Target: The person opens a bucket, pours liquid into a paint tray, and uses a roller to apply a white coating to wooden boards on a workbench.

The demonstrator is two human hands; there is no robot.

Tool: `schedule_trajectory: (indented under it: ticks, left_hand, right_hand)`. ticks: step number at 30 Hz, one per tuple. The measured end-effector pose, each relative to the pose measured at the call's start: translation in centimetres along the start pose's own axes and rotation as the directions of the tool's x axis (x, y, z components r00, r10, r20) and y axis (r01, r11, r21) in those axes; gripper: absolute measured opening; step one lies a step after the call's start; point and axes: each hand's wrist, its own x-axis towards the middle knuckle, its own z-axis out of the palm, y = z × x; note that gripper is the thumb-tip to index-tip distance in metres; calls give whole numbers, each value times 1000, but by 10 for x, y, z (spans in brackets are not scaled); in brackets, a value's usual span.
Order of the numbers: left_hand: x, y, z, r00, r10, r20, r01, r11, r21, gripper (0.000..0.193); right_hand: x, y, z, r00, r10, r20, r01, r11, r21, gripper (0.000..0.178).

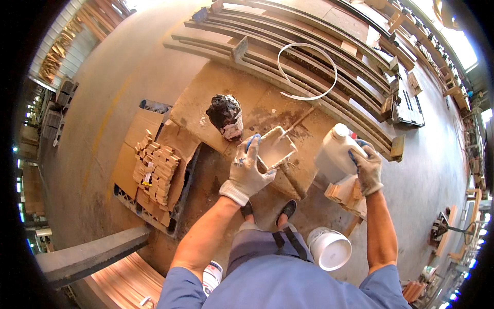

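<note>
Evidently, both hands are occupied, each in a work glove. The left hand [248, 169] is clamped on the near left side of a tub [283, 160], thumb and fingers spread along its rim, a grip that probably steadies it. The tub sits at the near edge of a low table [203, 85], in front of the person and between the two hands, within easy reach of both. Pale matter shows inside it, and a stick [300, 120] leans out over the far rim, likely so that its upper end stays clean to hold.

The right hand [366, 167] is closed on the right side of a pale jug [335, 154], which is held near the table's right edge. The grip at the side seems to leave the top free; whether a cap is on cannot be told. A dark, crusted bundle [225, 117] stands beyond the left hand, apart from the tub, perhaps to leave working room. Wood strips [157, 172] lie stacked on cardboard [127, 167] to the left, the cardboard perhaps shielding them. A white bucket [332, 251] stands by the person's right side.
</note>
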Motion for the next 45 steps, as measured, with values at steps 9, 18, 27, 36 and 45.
schedule_trajectory:
  ticks: [9, 18, 27, 36, 45]
  left_hand:
    - [-5, 52, 42, 947, -257, -193, 277, 957, 89, 115]
    - [50, 111, -2, 954, 300, -21, -298, 934, -199, 86]
    - [134, 161, -24, 658, 707, 258, -642, 706, -298, 48]
    - [142, 163, -56, 861, 419, 288, -397, 908, -135, 52]
    - [163, 143, -69, 940, 275, 202, -193, 916, -351, 33]
  right_hand:
    - [-47, -53, -43, 982, 176, -71, -169, 982, 89, 19]
    - [-64, -89, -45, 998, -61, -1, 60, 984, -166, 23]
    - [-56, -124, -37, 967, -235, 99, 254, 924, -288, 29]
    - [-21, -135, -21, 891, -405, 207, 455, 800, -392, 33]
    - [6, -142, -2, 903, -344, 257, 420, 830, -367, 33]
